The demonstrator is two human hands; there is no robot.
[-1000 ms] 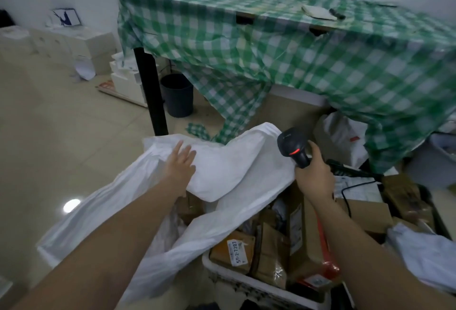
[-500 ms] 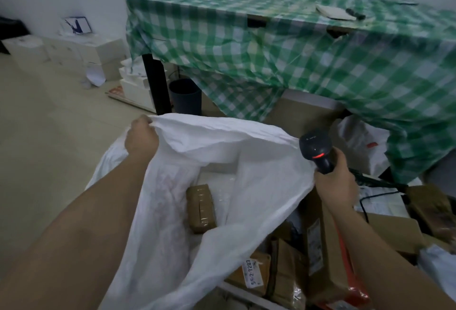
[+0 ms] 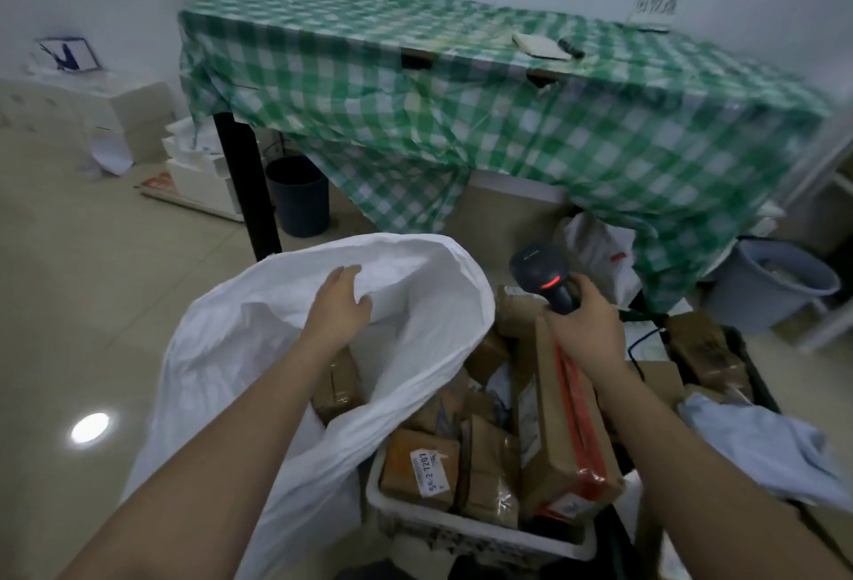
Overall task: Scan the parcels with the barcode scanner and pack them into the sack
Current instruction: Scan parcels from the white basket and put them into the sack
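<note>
The green checked table (image 3: 461, 108) fills the scene from eleven to two o'clock. Below it, from seven o'clock up to the centre, slumps the white sack (image 3: 221, 362), its mouth gaping toward the person. It looks like thin woven plastic: light, limp and somewhat slick, so it will probably collapse unless the rim is bunched firmly in a fist. At five o'clock, touching the sack's near side, sits the white crate (image 3: 466, 528) crammed with brown parcels. The tall carton with red tape (image 3: 567, 432) stands on end there; it seems stiff and would best be taken by its long edges. The labelled parcel (image 3: 420, 468), at six o'clock, looks small, taped and easy to pinch by a corner. One brown parcel (image 3: 339, 385) already lies inside the sack, under the left forearm. A pale cloth (image 3: 757, 450) lies at four o'clock.

The left hand (image 3: 339, 307), near the centre, reaches into the sack's mouth with fingers loosely spread against the far wall, gripping nothing. The right hand (image 3: 586, 325), at three o'clock from it, is curled tight round the handle of the barcode scanner (image 3: 540, 272), whose red light glows, head aimed away above the crate.
</note>
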